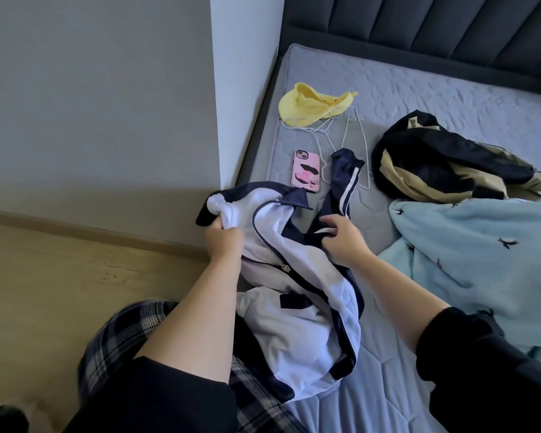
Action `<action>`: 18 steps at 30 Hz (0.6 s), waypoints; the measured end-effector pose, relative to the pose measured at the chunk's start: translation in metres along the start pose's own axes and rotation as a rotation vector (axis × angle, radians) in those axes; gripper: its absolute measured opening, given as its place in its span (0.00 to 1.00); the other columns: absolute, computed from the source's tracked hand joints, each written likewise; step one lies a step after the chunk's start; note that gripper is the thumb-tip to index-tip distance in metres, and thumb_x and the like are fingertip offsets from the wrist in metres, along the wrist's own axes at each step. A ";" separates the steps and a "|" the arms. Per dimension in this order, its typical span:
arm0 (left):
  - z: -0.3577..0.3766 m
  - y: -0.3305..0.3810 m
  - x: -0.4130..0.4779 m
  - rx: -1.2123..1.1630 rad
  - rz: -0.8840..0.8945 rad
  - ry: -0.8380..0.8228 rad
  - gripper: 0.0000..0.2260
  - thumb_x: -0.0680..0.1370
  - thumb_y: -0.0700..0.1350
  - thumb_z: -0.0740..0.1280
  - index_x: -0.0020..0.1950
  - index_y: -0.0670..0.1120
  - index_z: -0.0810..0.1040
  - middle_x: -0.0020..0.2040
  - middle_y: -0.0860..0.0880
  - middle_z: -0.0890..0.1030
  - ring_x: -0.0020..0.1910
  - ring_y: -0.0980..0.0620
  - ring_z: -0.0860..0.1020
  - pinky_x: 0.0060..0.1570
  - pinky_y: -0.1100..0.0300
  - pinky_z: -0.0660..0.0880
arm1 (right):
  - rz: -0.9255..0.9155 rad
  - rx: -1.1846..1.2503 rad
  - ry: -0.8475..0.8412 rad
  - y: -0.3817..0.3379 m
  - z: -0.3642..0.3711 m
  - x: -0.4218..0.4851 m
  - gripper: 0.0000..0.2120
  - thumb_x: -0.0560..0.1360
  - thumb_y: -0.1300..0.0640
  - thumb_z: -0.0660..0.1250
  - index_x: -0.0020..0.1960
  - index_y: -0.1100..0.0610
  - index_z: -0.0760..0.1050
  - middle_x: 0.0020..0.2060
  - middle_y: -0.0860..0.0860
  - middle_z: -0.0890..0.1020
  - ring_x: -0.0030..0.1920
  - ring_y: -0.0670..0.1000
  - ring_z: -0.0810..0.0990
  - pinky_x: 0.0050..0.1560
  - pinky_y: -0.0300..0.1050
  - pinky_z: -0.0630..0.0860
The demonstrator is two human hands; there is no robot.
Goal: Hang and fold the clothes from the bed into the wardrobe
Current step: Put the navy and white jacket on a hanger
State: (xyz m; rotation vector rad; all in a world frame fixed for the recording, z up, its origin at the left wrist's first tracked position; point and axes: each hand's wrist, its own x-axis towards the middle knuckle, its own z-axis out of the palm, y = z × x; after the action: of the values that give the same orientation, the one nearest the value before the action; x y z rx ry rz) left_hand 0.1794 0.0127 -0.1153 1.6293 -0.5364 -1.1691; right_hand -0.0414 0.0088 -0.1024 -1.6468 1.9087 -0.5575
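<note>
Jacket [310, 323] in left hand [224, 242] and right hand [344, 237]; phone [306, 171], yellow cap [310, 104] just beyond

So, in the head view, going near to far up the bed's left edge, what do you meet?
white and navy jacket → pink phone → yellow cap → dark headboard
</note>
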 end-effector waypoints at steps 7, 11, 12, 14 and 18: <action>-0.002 0.022 -0.018 -0.053 -0.060 -0.488 0.23 0.74 0.28 0.56 0.62 0.46 0.78 0.49 0.44 0.81 0.48 0.45 0.78 0.49 0.56 0.73 | 0.130 -0.272 -0.473 -0.019 -0.003 -0.001 0.13 0.74 0.61 0.63 0.32 0.55 0.67 0.30 0.51 0.71 0.34 0.53 0.68 0.33 0.41 0.65; 0.000 0.027 -0.029 -0.026 -0.042 -0.800 0.27 0.70 0.23 0.53 0.56 0.48 0.80 0.48 0.47 0.83 0.49 0.47 0.80 0.52 0.57 0.76 | 0.495 0.682 -0.460 -0.022 -0.021 0.011 0.24 0.80 0.44 0.55 0.63 0.62 0.73 0.55 0.58 0.79 0.60 0.58 0.77 0.60 0.52 0.72; 0.001 0.027 -0.032 0.004 -0.052 -0.866 0.27 0.70 0.23 0.54 0.56 0.47 0.80 0.50 0.46 0.82 0.51 0.46 0.79 0.56 0.55 0.75 | 0.477 0.821 -0.501 -0.021 -0.024 0.009 0.28 0.80 0.40 0.52 0.64 0.61 0.73 0.57 0.59 0.79 0.60 0.59 0.77 0.59 0.53 0.73; 0.001 0.024 -0.034 0.052 -0.077 -0.969 0.24 0.69 0.26 0.58 0.56 0.46 0.80 0.53 0.45 0.81 0.56 0.45 0.78 0.63 0.54 0.71 | 0.414 0.910 -0.550 -0.020 -0.026 0.002 0.25 0.80 0.42 0.54 0.65 0.60 0.72 0.59 0.58 0.80 0.58 0.58 0.79 0.56 0.53 0.75; 0.001 0.022 -0.033 0.036 -0.130 -1.179 0.15 0.71 0.41 0.66 0.56 0.45 0.83 0.57 0.45 0.82 0.58 0.48 0.79 0.62 0.58 0.73 | 0.502 0.974 -0.354 -0.021 -0.024 0.001 0.14 0.77 0.59 0.62 0.60 0.62 0.74 0.46 0.58 0.83 0.46 0.57 0.82 0.44 0.50 0.77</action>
State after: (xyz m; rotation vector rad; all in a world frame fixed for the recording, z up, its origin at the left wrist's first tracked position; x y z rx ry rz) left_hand 0.1685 0.0299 -0.0810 0.8504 -1.1769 -2.1844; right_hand -0.0409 0.0033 -0.0709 -0.5683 1.3449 -0.7468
